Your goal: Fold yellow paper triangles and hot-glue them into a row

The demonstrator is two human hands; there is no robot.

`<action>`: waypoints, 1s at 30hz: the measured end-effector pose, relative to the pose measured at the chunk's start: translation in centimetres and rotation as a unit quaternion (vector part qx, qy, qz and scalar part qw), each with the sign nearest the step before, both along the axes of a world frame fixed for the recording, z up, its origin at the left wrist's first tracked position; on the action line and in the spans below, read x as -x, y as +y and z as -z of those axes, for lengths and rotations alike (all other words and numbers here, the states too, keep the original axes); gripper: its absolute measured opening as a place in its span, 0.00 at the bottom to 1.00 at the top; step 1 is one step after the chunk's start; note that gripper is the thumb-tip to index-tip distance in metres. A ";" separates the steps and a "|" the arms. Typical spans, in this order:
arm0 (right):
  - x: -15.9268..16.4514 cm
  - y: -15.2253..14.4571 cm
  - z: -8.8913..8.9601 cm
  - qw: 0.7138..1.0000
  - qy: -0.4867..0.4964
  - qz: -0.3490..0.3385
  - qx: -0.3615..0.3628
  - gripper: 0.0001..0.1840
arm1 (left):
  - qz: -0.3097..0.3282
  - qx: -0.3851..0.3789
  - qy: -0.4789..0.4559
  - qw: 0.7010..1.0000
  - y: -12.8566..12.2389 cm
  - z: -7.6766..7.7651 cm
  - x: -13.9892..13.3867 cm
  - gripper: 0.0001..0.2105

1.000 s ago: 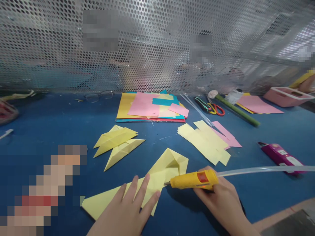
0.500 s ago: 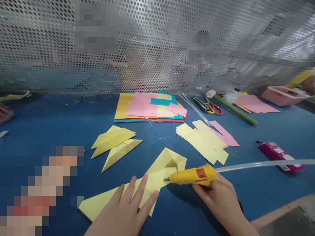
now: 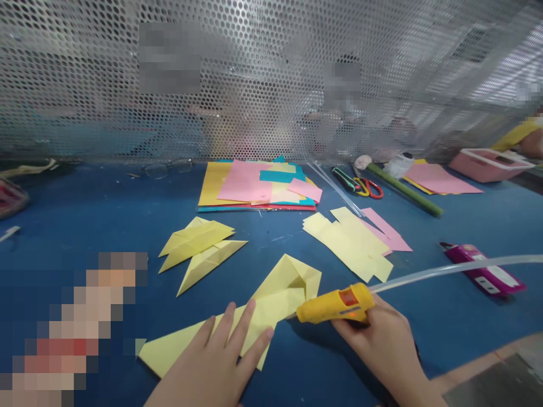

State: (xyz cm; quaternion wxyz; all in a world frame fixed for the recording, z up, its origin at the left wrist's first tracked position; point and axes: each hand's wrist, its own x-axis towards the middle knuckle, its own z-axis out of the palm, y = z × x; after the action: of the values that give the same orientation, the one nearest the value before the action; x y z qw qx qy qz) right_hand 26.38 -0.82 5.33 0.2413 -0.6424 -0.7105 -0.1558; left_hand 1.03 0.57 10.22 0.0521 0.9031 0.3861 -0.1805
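Note:
My left hand [image 3: 220, 356] lies flat with its fingers spread, pressing a folded yellow paper piece [image 3: 282, 288] against the blue tabletop. In my right hand [image 3: 382, 339] is a yellow hot glue gun [image 3: 333, 305], its nozzle pointing left at the paper's lower right edge. A long clear glue stick [image 3: 441, 271] sticks out of the gun's back toward the right. Just beyond the left hand rest several folded yellow paper pieces [image 3: 199, 243]. Cut pale yellow paper pieces [image 3: 352, 243] lie beyond the glue gun.
Coloured paper sheets [image 3: 241, 181] are stacked before a perforated metal screen [image 3: 254, 79]. Toward the right are scissors [image 3: 373, 188], a green stick [image 3: 407, 189], a pink basket [image 3: 487, 167] and a purple pouch [image 3: 483, 271]. Glasses [image 3: 167, 168] lie at the back left. A pixelated patch covers the lower left.
The glue gun's nozzle has moved off the paper, slightly right and down toward its edge. The glue stick's far end has risen. My left hand stays on the paper.

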 end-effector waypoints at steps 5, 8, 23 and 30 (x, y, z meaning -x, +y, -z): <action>-0.2 -0.2 0.4 0.998 0.039 0.042 0.019 0.13 | 0.006 0.035 -0.012 0.999 0.3 0.7 0.4 0.44; -0.5 0.0 -0.1 0.993 0.079 0.076 0.036 0.15 | 0.001 0.059 -0.027 0.998 0.4 0.8 0.5 0.41; -9.0 6.2 -2.6 0.968 0.129 0.178 0.119 0.22 | -0.046 0.058 -0.113 0.991 1.1 -0.7 -0.3 0.10; -7.2 4.7 -2.9 0.992 0.078 0.096 0.033 0.22 | -0.034 0.055 -0.109 0.992 1.1 0.0 -0.2 0.20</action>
State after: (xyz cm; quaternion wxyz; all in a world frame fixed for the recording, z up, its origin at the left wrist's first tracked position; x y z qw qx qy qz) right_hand 33.58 3.91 8.20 0.2581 -0.7257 -0.6292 -0.1045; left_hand 1.22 1.69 10.20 0.1494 0.8995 0.3983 -0.0995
